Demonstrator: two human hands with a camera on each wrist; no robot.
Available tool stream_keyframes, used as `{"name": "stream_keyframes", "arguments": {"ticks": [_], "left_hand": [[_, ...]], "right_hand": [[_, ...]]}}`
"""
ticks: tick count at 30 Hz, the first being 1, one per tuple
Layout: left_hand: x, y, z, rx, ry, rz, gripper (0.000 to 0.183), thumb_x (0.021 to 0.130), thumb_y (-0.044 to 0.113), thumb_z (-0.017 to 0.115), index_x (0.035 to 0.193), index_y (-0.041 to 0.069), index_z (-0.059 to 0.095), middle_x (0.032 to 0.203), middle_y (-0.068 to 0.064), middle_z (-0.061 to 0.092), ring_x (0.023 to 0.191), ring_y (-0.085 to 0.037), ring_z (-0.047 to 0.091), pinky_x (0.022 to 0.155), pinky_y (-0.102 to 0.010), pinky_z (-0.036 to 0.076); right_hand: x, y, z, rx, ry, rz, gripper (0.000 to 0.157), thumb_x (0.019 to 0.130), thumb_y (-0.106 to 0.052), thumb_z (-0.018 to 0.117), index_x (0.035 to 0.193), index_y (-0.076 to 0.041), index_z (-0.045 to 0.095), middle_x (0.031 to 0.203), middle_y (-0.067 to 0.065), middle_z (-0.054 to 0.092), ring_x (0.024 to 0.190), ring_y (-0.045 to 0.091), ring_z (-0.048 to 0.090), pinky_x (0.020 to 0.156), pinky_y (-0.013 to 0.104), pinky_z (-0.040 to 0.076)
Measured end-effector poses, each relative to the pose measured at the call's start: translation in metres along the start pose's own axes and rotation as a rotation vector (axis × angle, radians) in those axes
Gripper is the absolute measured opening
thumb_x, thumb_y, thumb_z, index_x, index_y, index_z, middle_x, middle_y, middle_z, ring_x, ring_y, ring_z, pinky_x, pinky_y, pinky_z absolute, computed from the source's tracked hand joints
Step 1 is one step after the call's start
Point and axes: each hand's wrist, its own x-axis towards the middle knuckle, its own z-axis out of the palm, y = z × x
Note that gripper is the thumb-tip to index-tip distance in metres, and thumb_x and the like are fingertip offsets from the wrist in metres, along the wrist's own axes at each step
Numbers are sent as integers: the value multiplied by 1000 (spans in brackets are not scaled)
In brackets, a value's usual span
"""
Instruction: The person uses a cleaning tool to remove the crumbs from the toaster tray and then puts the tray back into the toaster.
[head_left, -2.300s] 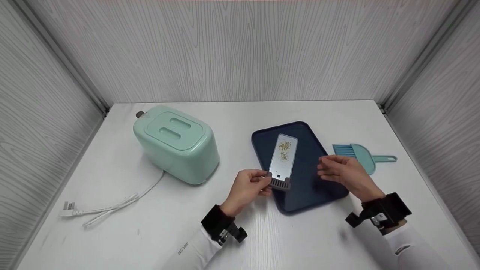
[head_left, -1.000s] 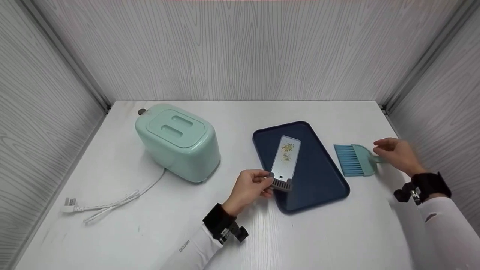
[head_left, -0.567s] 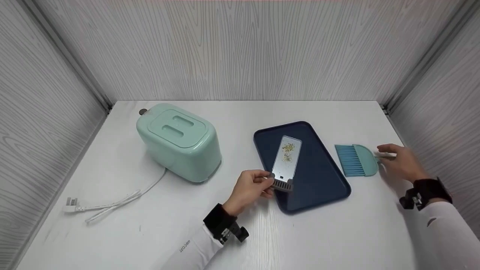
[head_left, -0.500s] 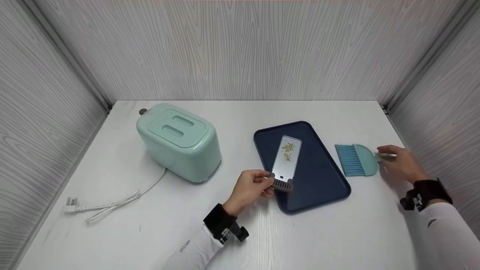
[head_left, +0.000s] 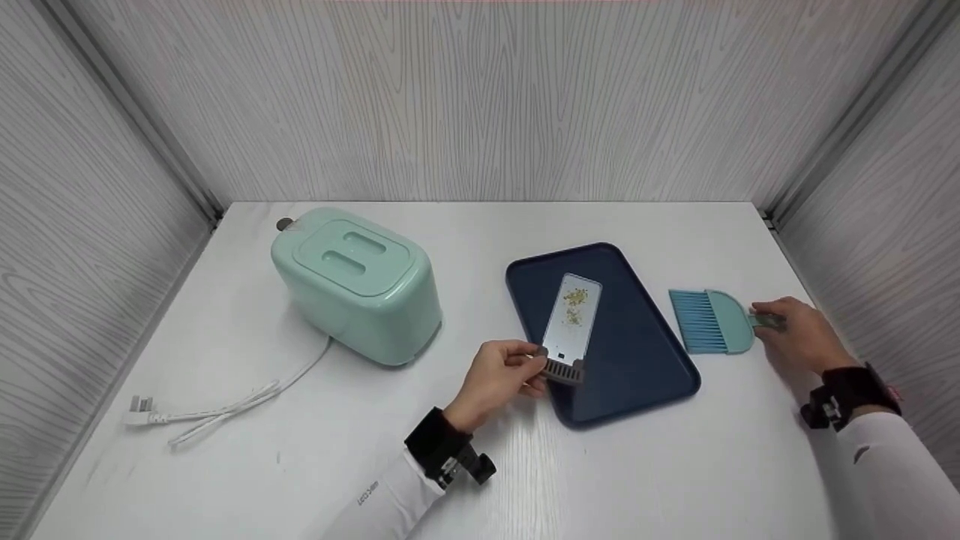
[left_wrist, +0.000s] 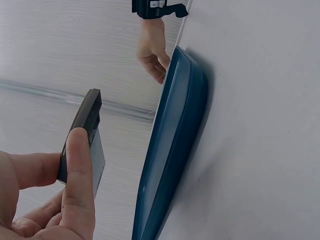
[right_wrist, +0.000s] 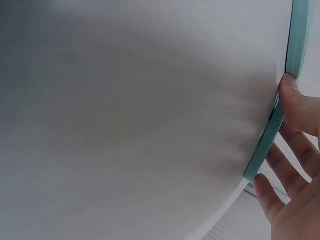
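My left hand pinches the dark grey slotted end of a toaster crumb tray between thumb and fingers. Yellowish crumbs lie on its silvery plate, which is held above a navy blue serving tray. The left wrist view shows the crumb tray edge-on, apart from the serving tray's rim. At the right, a mint cleaning brush with blue bristles lies on the table. My right hand grips its handle; in the right wrist view the thumb and fingers sit along that handle.
A mint toaster with a two-slotted lid stands at the left. Its white power cord lies folded on the table, ending in a plug. Grey wood-grain panels enclose the table at the back and both sides.
My right hand has moved right from over the serving tray to the brush, and its fingers have closed round the handle. The brush has turned slightly. My left hand stays put with the crumb tray.
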Motion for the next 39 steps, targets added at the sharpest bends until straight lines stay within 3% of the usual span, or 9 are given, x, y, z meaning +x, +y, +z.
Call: {"name": "stream_keyframes", "arguments": {"ticks": [15, 23, 27, 31, 39], "left_hand": [[-1, 2, -2, 8, -9, 15, 28, 99, -1, 64, 123, -16, 63, 88, -11, 72, 63, -12, 69, 64, -27, 64], [-2, 4, -1, 13, 6, 6, 26, 98, -2, 65, 120, -15, 64, 88, -12, 73, 63, -12, 69, 63, -28, 64], [-2, 5, -1, 6, 6, 3, 26, 98, -2, 65, 120, -15, 64, 88, -13, 74, 63, -12, 69, 64, -28, 64], [-1, 4, -1, 1, 6, 3, 25, 98, -2, 65, 119, -15, 64, 87, -12, 74, 63, -12, 69, 63, -28, 64], [0, 4, -2, -1, -1, 8, 26, 98, -2, 65, 119, -15, 64, 87, -13, 74, 62, -12, 69, 64, -28, 64]], "right_hand": [[-3, 0, 0, -66, 33, -123, 27, 94, 0, 71, 117, 13, 68, 105, 29, 64, 97, 44, 64, 84, 58, 54], [-3, -4, -12, -6, -81, -7, 37, 102, -13, 64, 126, 14, 60, 122, 37, 60, 112, 51, 57, 94, 64, 49], [-3, -7, -20, -5, -106, 33, 42, 102, -24, 66, 125, 11, 61, 119, 32, 63, 101, 42, 60, 81, 46, 54], [-3, -7, -25, 3, -133, 57, 50, 99, -34, 69, 123, 10, 64, 111, 25, 66, 90, 28, 59, 68, 29, 50], [-5, -7, -32, 72, -170, 133, 63, 102, -45, 63, 127, 13, 63, 107, 18, 68, 86, 18, 56, 65, 24, 48]]}}
